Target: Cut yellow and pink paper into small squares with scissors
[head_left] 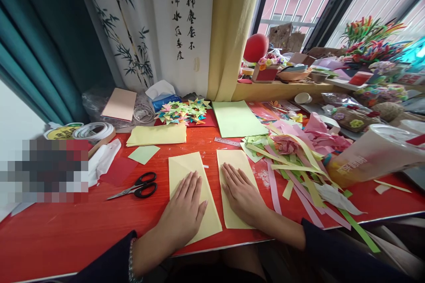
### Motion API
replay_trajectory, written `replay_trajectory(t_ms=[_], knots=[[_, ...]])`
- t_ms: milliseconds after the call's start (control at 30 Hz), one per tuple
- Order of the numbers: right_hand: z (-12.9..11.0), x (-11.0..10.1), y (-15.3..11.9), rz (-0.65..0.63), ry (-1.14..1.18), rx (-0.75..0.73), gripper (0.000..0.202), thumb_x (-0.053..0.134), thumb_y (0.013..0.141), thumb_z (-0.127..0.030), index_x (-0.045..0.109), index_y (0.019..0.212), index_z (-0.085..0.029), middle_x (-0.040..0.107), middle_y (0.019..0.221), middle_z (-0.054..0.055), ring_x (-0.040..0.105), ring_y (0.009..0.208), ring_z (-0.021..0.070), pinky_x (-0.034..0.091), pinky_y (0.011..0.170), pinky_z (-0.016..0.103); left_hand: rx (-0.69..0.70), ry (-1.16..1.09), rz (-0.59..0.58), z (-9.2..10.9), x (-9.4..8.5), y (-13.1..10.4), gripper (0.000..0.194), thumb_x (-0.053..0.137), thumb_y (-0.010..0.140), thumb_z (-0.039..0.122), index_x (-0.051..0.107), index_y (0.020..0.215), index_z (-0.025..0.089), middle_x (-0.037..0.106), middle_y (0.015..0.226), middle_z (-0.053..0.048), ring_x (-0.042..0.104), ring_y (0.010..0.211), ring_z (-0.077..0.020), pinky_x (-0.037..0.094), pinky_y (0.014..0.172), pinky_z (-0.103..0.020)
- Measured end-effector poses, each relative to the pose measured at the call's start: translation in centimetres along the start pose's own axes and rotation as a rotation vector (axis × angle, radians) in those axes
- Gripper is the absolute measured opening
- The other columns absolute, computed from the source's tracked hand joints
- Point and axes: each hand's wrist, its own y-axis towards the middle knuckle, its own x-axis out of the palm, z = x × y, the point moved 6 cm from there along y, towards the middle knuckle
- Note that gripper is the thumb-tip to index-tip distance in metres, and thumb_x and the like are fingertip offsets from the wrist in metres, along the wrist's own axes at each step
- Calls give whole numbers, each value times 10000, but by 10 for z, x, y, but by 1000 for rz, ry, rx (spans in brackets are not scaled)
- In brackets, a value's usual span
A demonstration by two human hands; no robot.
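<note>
Two pale yellow paper pieces lie side by side at the front of the red table. My left hand (184,210) rests flat, fingers stretched out, on the left yellow paper (179,166). On the right yellow paper (232,217) lies my right hand (241,192), also flat with fingers extended. A pair of scissors (142,185) with black handles lies to the left of my left hand. Behind them are a small green paper piece (144,154) and a stack of yellow paper (156,135). A light green sheet (237,119) sits farther back.
Colourful folded paper stars (184,111) are heaped at the back. Paper strips (299,168) pile up on the right beside a tilted plastic cup (368,154). A roll of tape (93,131) lies at the left. Craft items crowd the windowsill (282,90).
</note>
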Motion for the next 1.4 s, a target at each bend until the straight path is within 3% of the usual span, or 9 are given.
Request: replay_trajectory(t_ms=[300, 400, 533, 733, 933, 1067, 1167, 1267, 1400], knots=[[-3, -13, -5, -6, 397, -34, 554, 213, 941, -346, 201, 1418, -63, 147, 1485, 118, 93, 1370, 189, 201, 1107, 414, 234, -37, 9, 8, -43, -38, 735, 436, 838, 506, 228, 1406, 89, 293, 1438, -153, 257, 1320, -305, 363, 1019, -412], [-16, -36, -19, -43, 621, -67, 537, 293, 925, -379, 282, 1401, -131, 256, 1463, 102, 194, 1353, 214, 227, 1096, 419, 310, -19, 59, 7, -52, -62, 639, 459, 852, 307, 208, 1418, 145, 455, 1349, -118, 437, 1223, -270, 457, 930, -358], [-22, -47, -45, -313, 1114, 232, 526, 307, 897, -511, 557, 1170, -137, 654, 1040, 132, 603, 1000, 234, 477, 873, 394, 315, -88, 269, -3, -72, -77, 623, 289, 807, 16, 230, 1412, 154, 642, 1145, -40, 591, 1046, -124, 481, 862, -187], [-18, -47, -64, -405, 1544, 604, 581, 402, 815, -608, 596, 1056, -117, 653, 921, 122, 636, 830, 196, 520, 691, 300, 427, 117, 549, 49, -111, -45, 439, 274, 842, 41, 518, 1206, 22, 645, 1118, -129, 564, 1088, -248, 464, 911, -321], [32, -50, -54, -194, 1112, 484, 470, 574, 746, -476, 618, 1042, -113, 602, 635, 21, 561, 552, 145, 422, 479, 233, 455, -19, 356, 95, -74, 2, 424, 391, 903, 341, 554, 1150, 37, 641, 1121, -138, 581, 1060, -246, 485, 884, -318], [62, -105, -60, 186, 479, 421, 460, 454, 815, -374, 540, 1233, -202, 668, 772, 61, 607, 637, 192, 425, 522, 269, 237, -373, 99, 64, -74, 38, 617, 239, 894, 540, 594, 1071, 66, 658, 1063, -160, 618, 978, -251, 507, 806, -360], [38, -145, -60, 369, -48, 228, 447, 415, 817, -275, 541, 1245, -243, 655, 630, 53, 563, 483, 174, 333, 431, 260, -114, -730, -58, 17, -77, 77, 575, 187, 911, 515, 622, 935, 140, 693, 882, -103, 655, 783, -203, 505, 676, -312], [-6, -130, -44, 197, -304, -3, 537, 429, 719, -47, 569, 1215, -196, 651, 598, 70, 553, 440, 169, 251, 371, 260, -310, -974, -165, -16, -58, 115, 542, 182, 902, 517, 561, 975, 138, 669, 873, -91, 639, 646, -170, 465, 536, -264], [-50, -69, -26, -116, -374, -155, 577, 458, 642, 84, 589, 1168, -113, 621, 552, 65, 565, 439, 186, 270, 354, 268, -249, -691, -209, -29, -24, 144, 380, 345, 871, 434, 573, 811, 136, 623, 797, -93, 592, 692, -197, 415, 582, -276]])
